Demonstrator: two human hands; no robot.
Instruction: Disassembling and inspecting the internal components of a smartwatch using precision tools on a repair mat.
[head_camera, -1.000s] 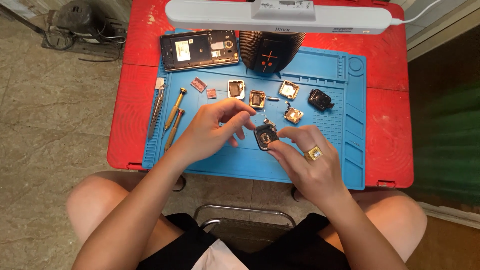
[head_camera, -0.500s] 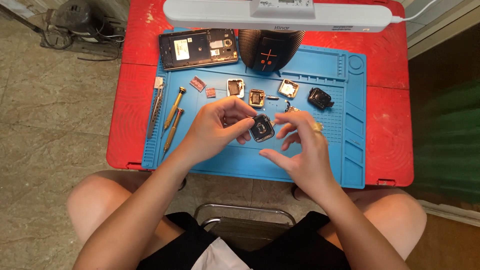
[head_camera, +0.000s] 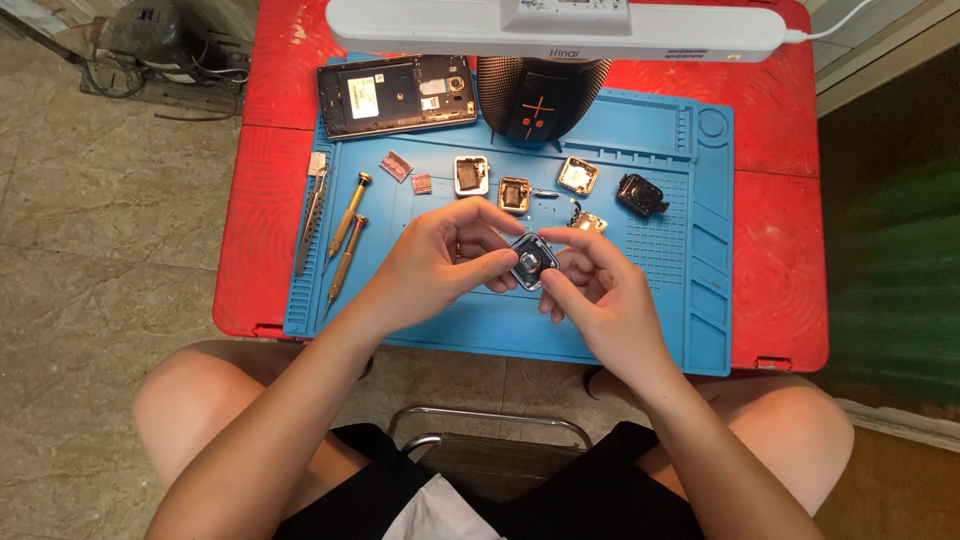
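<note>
Head view, single entry. Item held: small square watch-like casing (head_camera: 531, 262), dark with a pale metallic rim, raised just above the middle of the blue work mat (head_camera: 450, 330), which lies on a red table (head_camera: 262, 200). Left hand (head_camera: 440, 265): thumb and forefinger pressed onto the casing's left edge, pinching it; remaining fingers curled beneath. Right hand (head_camera: 600, 295): forefinger arched over the top right corner, thumb meeting the lower right side, a closed pinch on the same casing. Bearing: the casing sits between the two hands, touching both, tilted so one corner points away from the person and its face turns up toward the camera; the left hand grips from the left, the right from the right and slightly nearer the body, neither plainly closer. Whether any small tool lies between the right fingertips cannot be told. Surrounding stock on the mat: two brass-handled screwdrivers (head_camera: 346, 232) and grey tweezers (head_camera: 309, 215) well apart at left; small square parts (head_camera: 471, 174) in a row beyond the hands; a dark module (head_camera: 641, 194) at far right. Beyond the mat's far edge: an opened phone (head_camera: 396, 95) and a black rounded device (head_camera: 540, 98) beneath a white lamp bar (head_camera: 555, 28).
</note>
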